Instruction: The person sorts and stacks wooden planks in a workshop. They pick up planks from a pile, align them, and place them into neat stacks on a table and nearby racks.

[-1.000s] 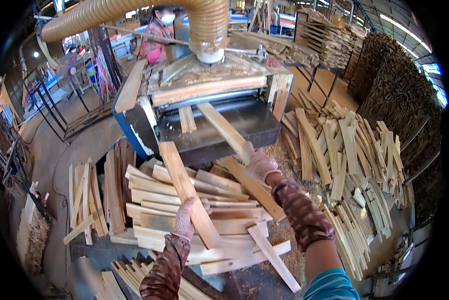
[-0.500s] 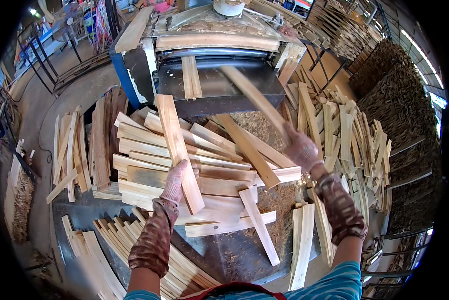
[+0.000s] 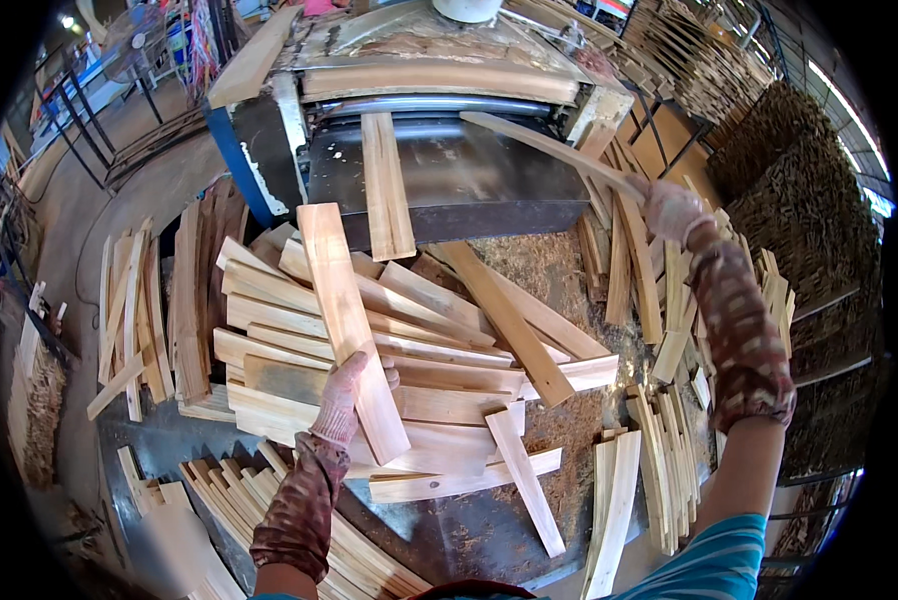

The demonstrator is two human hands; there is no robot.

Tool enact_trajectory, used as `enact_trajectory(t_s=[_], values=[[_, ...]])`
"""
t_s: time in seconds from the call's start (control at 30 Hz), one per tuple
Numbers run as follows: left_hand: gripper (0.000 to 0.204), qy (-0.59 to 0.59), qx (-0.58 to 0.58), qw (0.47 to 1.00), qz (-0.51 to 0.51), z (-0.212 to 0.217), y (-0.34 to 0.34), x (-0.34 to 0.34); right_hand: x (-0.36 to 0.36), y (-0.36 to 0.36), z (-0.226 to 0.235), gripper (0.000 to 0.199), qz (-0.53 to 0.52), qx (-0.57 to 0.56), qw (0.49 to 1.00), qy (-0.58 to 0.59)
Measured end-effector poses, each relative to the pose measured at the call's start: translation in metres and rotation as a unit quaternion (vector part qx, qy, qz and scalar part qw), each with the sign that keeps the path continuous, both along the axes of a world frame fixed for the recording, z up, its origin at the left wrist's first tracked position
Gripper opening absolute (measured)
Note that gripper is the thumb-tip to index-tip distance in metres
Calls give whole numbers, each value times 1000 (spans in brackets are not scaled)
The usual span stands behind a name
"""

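Observation:
In my gloved left hand [image 3: 345, 388] is a pale wooden board [image 3: 345, 310], gripped near its lower half and tilted over a pile of loose boards [image 3: 269, 318]. My right hand [image 3: 673, 210], also gloved, is out to the right, closed on the near end of a long narrow wooden strip [image 3: 559, 150]. That strip's far end reaches over the dark metal bed of a planer [image 3: 469, 180]. Two boards lying side by side [image 3: 387, 190] stick out from under the planer's roller toward me.
A stack of strips [image 3: 659, 460] stands at the right, with more stacked boards [image 3: 204, 300] at the left. Curved strips [image 3: 299, 530] lie on the dark table near me. Sawdust [image 3: 529, 265] covers part of the surface before the planer. Tall wood stacks [image 3: 799, 210] rise at far right.
My right hand has swung right and farther away with its strip. The two boards at the planer stick out farther toward me. My left hand keeps its board nearly in place.

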State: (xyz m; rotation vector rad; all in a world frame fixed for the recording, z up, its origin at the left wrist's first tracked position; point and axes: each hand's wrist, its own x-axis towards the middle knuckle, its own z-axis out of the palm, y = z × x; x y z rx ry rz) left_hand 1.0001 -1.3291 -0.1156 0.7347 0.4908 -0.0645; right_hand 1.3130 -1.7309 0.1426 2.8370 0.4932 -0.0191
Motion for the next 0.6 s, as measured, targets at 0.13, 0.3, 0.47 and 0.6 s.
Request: enact_trajectory(t_s=[0.13,0.3,0.47,0.6], values=[[47,9,-23,999,25,0,0,-2,-3,35,19,60,34,30,998,38],[47,5,-17,999,28,7,1,-7,3,27,30,60,-25,16,999,34],[45,17,-33,998,50,14,-10,1,11,28,14,55,-3,-43,999,2],[44,9,-24,999,41,3,0,2,1,38,-16,58,1,0,999,34]])
